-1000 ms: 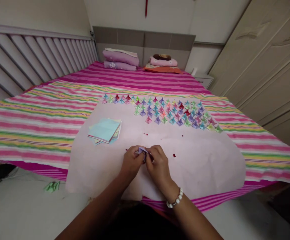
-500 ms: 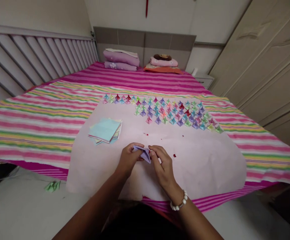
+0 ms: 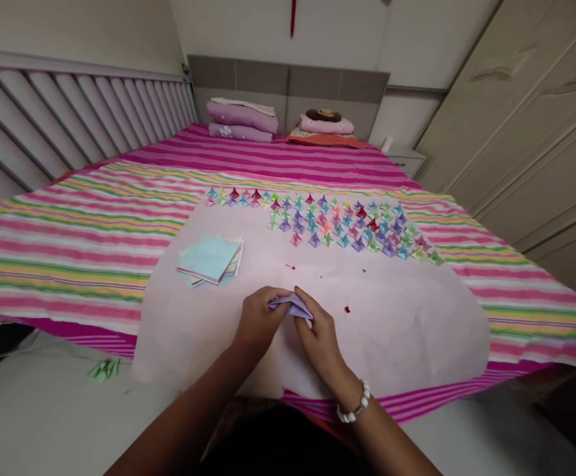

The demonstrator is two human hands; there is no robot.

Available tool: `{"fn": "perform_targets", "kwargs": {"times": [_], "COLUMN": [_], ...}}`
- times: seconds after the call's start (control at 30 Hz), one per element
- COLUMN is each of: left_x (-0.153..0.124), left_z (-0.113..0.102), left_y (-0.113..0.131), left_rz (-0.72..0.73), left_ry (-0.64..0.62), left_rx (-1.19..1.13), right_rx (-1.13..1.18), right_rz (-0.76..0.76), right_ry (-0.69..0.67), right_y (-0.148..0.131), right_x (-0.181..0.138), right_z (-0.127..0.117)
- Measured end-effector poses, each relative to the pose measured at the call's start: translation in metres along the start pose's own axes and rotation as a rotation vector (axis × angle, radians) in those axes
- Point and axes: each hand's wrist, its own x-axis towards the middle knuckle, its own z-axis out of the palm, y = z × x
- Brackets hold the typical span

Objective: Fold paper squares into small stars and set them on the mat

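A purple folded paper piece [image 3: 295, 305] is held between both hands above a large pale sheet [image 3: 397, 330]. My left hand [image 3: 260, 320] pinches its left side, with fingers closed on it. My right hand [image 3: 320, 334] grips its right side, the fingers partly hidden behind the paper. Left of the hands lies a stack of square paper [image 3: 211, 258] with a light blue sheet on top. Beyond the hands, many small folded paper pieces [image 3: 338, 228] in mixed colours stand in rows at the sheet's far edge.
Small red scraps [image 3: 347, 309] lie on the sheet to the right. The sheet rests on a bed with a striped cover [image 3: 69, 231]. Folded bedding [image 3: 243, 119] sits by the headboard [image 3: 337, 82]. A green folded paper [image 3: 104, 369] is on the floor at left.
The purple paper has turned and looks flatter, with its point facing up. My right hand has closed in on its right side, and my left hand has shifted slightly right.
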Motion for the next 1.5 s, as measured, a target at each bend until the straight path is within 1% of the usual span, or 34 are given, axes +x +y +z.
{"fn": "perform_targets", "kwargs": {"times": [0.07,0.13,0.2,0.33,0.5,0.57,0.7,0.8,1.0,1.23,1.37,1.5], "left_x": [0.0,-0.001,-0.001,-0.001,0.0,-0.001,-0.001,0.0,0.002,0.002,0.004,0.004], "left_z": [-0.001,-0.002,-0.002,-0.001,0.0,-0.001,-0.002,-0.002,-0.004,-0.002,-0.006,-0.013], "left_y": [-0.002,-0.003,-0.002,0.0,-0.002,-0.003,-0.002,-0.001,0.001,0.002,0.004,0.008], "left_rz": [0.117,0.183,0.206,0.179,0.189,0.195,0.167,0.159,0.151,0.076,0.019,-0.032], "left_ry": [0.003,-0.009,-0.023,-0.03,-0.022,-0.027,-0.014,-0.004,-0.002,0.004,-0.032,-0.069], "left_rx": [0.123,0.216,0.29,0.386,0.268,0.262,0.223,0.165,0.21,0.147,0.07,0.048], "right_rx": [0.015,0.036,0.06,0.091,0.111,0.115,0.127,0.177,0.36,0.36,0.371,0.378], "right_rz": [0.035,0.065,0.085,0.08,0.082,0.093,0.097,0.11,0.155,0.223,0.204,0.171], "right_ry": [-0.003,-0.006,-0.003,-0.009,-0.037,-0.051,-0.076,-0.095,-0.248,-0.187,-0.207,-0.183], "right_y": [0.0,0.001,0.001,0.001,-0.001,-0.001,-0.003,-0.007,-0.018,-0.019,-0.018,-0.015], "right_x": [0.0,0.0,0.0,0.002,0.001,0.001,0.001,0.0,-0.001,0.001,0.002,0.005], "right_z": [0.001,0.002,0.003,0.003,0.006,0.007,0.007,0.004,-0.003,0.0,-0.002,-0.007]}}
